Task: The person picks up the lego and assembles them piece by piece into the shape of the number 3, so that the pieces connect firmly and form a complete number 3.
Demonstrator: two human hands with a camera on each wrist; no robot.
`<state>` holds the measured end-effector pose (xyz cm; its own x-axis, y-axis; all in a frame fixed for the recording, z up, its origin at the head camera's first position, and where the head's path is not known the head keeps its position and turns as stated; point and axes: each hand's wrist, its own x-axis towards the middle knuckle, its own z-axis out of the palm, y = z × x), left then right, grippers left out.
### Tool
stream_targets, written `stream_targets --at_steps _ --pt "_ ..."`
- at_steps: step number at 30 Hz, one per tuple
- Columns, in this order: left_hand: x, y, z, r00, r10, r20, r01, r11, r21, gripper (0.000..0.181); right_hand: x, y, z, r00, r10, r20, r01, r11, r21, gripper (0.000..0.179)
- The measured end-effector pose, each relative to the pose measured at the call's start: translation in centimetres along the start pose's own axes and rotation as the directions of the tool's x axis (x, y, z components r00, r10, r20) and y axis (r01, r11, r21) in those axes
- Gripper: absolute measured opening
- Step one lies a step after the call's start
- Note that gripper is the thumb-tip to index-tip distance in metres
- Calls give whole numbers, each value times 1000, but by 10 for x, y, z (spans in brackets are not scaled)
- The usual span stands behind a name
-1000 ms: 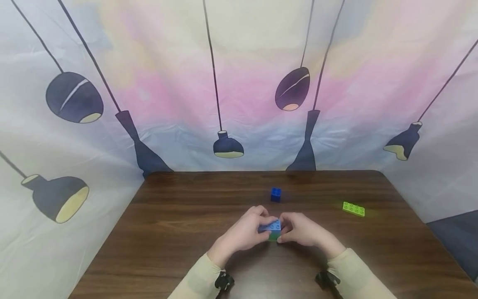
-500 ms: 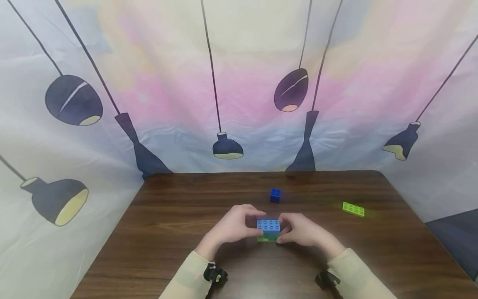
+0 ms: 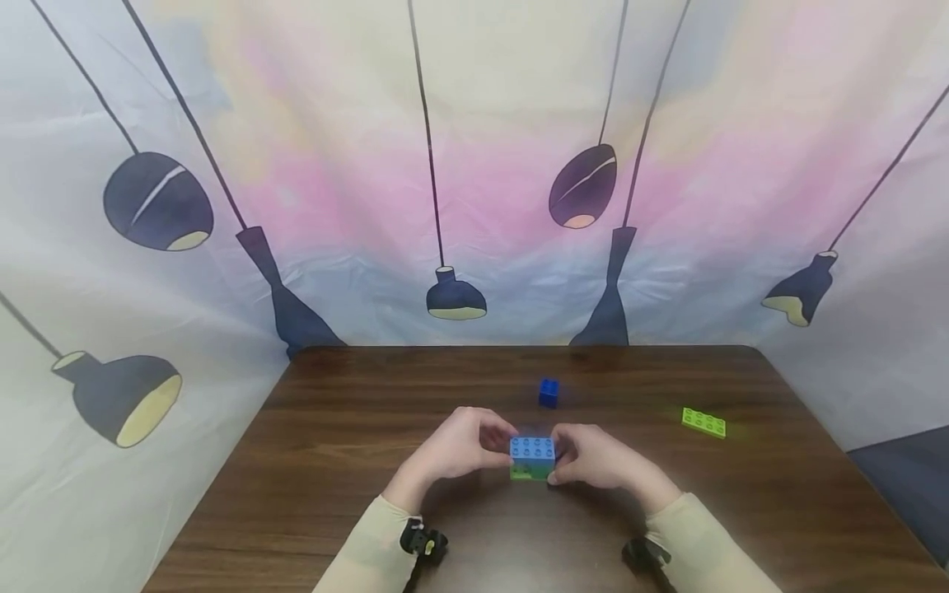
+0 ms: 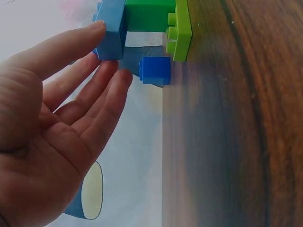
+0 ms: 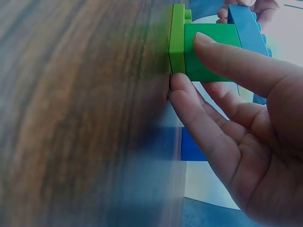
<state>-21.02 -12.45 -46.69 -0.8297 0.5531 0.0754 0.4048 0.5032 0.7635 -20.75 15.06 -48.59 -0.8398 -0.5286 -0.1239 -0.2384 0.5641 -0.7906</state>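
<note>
Light-blue eight-stud brick [image 3: 532,447] sits topmost, left fingers [image 4: 109,101] pinching its overhanging end.
Right fingers [image 5: 206,132] pinch the green brick [image 5: 213,56] beneath, above a lime-green plate [image 5: 176,42] on the table [image 3: 371,387]; pressing hard on that unsupported end could lever the light-blue one loose.

Both sleeved arms angle in from the bottom of the head view, the left arm [image 3: 374,535] and the right arm [image 3: 700,539] tilting toward each other! The left hand [image 3: 460,445] faces inward, its thumb [image 4: 61,52] apart from the loosely extended fingers [image 4: 104,104]; whether those fingertips press or merely hover is hard to call from here. Over to the right hand [image 3: 599,457]: it's in a pinch, thumb stretched forward, fingers bent opposite, palm turned inward, both wrists low and level!
</note>
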Motion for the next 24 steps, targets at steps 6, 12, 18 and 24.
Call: stream_targets --at_steps 6,12,18,24 --pt "0 -2 2 1000 -7 14 7 1000 -10 28 -1 2 -1 999 -9 33 9 1000 7 36" --pt "3 -3 1 1000 -4 21 4 1000 -4 28 0 5 -9 997 -36 68 36 999 10 47" --pt "3 -2 -2 999 -7 35 7 1000 1 28 -1 6 -17 997 1 71 -1 1000 5 47" --pt "1 -1 -2 999 -26 34 26 1000 -7 27 -2 9 -20 1000 2 18 -2 999 -40 35"
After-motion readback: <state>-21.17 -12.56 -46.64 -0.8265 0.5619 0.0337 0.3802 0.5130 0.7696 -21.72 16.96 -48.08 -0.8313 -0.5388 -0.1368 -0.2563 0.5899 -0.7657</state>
